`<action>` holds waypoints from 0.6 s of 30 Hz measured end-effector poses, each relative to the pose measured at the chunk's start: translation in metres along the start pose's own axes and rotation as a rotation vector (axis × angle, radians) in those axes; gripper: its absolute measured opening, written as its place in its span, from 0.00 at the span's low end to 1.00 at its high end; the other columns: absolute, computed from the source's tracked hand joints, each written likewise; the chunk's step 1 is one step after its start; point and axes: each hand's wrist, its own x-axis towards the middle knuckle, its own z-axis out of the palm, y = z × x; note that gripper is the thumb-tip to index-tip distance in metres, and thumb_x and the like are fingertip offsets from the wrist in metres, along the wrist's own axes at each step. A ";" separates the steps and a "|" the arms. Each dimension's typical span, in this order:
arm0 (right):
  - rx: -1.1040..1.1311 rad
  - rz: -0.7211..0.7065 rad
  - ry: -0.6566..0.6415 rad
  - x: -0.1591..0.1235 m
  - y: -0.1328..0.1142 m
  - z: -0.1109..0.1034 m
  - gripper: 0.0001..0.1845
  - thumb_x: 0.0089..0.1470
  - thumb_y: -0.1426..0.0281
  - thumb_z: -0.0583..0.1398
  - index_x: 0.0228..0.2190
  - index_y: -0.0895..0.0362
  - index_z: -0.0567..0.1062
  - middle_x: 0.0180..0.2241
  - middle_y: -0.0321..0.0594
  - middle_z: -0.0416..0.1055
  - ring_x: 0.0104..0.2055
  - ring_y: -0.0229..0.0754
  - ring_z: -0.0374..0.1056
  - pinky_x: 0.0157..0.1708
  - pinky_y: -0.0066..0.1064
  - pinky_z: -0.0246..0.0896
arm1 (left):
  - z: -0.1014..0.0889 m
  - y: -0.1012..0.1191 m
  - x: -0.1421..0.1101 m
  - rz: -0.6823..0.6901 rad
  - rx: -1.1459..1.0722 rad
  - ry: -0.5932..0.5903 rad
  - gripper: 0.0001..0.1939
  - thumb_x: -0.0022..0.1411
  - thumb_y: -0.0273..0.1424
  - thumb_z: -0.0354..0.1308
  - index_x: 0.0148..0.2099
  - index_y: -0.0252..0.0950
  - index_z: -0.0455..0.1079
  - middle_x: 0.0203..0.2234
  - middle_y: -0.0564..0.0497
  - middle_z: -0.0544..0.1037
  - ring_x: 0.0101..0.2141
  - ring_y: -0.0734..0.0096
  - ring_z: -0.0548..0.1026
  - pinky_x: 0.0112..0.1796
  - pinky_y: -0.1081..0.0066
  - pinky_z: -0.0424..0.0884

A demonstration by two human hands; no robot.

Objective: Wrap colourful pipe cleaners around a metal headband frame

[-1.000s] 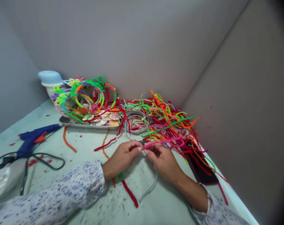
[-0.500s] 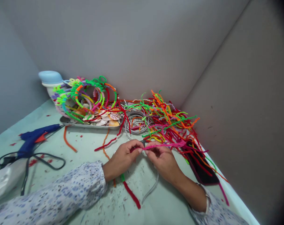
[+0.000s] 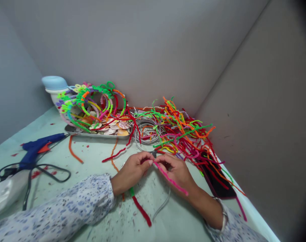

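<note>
From where I stand, a clear plastic bag (image 3: 7,191) lies at the left edge of the pale green tabletop (image 3: 97,158), with a blue glue gun (image 3: 31,156) just behind it, on its side, nozzle pointing right, its black cord (image 3: 63,181) looped nearby. Farther back, a white bottle with a light blue lid (image 3: 54,83) leans beside a cluster of fuzzy, many-coloured hoops (image 3: 82,99), which rest over a shallow metal tray (image 3: 99,135) of seashells (image 3: 111,129). In front of the tray lies a bent orange stem (image 3: 73,153). Then comes the person's left hand (image 3: 133,169), thumb and fingertips pinched together on one end of a bright pink fuzzy stem (image 3: 171,181); below it a red strip with a green end (image 3: 142,210) lies on the table. Behind the hands sits a coil of silvery wire (image 3: 146,129). The pink stem slants down and rightward from the pinch, passing across the right hand (image 3: 176,169), whose thumb and fingers are drawn close together; I cannot tell whether they grip it. A curved grey band (image 3: 163,205) lies beneath that hand, a tangled heap of coloured stems (image 3: 185,126) spreads behind it, and at the far right some strands cross a dark, flat, phone-like object (image 3: 222,191)
</note>
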 end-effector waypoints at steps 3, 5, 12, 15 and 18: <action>-0.074 -0.045 0.004 -0.002 0.000 0.000 0.11 0.52 0.78 0.57 0.33 0.54 0.77 0.29 0.37 0.73 0.32 0.39 0.68 0.33 0.28 0.61 | 0.000 -0.002 0.000 -0.017 -0.003 0.000 0.08 0.60 0.32 0.52 0.38 0.34 0.68 0.20 0.57 0.64 0.20 0.78 0.59 0.21 0.78 0.55; -0.116 -0.069 0.001 -0.003 -0.001 0.000 0.12 0.51 0.78 0.56 0.34 0.54 0.77 0.30 0.37 0.73 0.33 0.39 0.68 0.34 0.28 0.60 | 0.000 -0.003 0.001 -0.028 -0.011 -0.002 0.07 0.59 0.32 0.52 0.37 0.34 0.68 0.20 0.57 0.64 0.20 0.78 0.59 0.21 0.77 0.54; -0.142 -0.084 -0.021 -0.005 -0.004 -0.001 0.13 0.50 0.80 0.56 0.33 0.55 0.77 0.29 0.37 0.72 0.32 0.39 0.68 0.33 0.28 0.60 | -0.001 0.002 0.002 -0.034 -0.054 0.011 0.06 0.57 0.31 0.54 0.33 0.33 0.67 0.19 0.58 0.63 0.21 0.79 0.58 0.22 0.78 0.54; -0.092 -0.057 -0.039 -0.005 -0.004 -0.002 0.13 0.50 0.80 0.56 0.32 0.54 0.77 0.29 0.36 0.72 0.31 0.38 0.67 0.33 0.28 0.60 | -0.001 0.007 0.001 -0.110 -0.119 0.003 0.07 0.57 0.32 0.52 0.32 0.33 0.66 0.16 0.59 0.60 0.18 0.80 0.55 0.19 0.78 0.50; 0.008 0.001 -0.052 -0.005 -0.003 -0.002 0.12 0.50 0.79 0.56 0.31 0.54 0.76 0.29 0.35 0.72 0.32 0.38 0.67 0.34 0.29 0.60 | -0.001 0.007 0.002 -0.144 -0.186 -0.007 0.08 0.58 0.33 0.52 0.31 0.34 0.65 0.15 0.59 0.60 0.17 0.80 0.55 0.18 0.78 0.48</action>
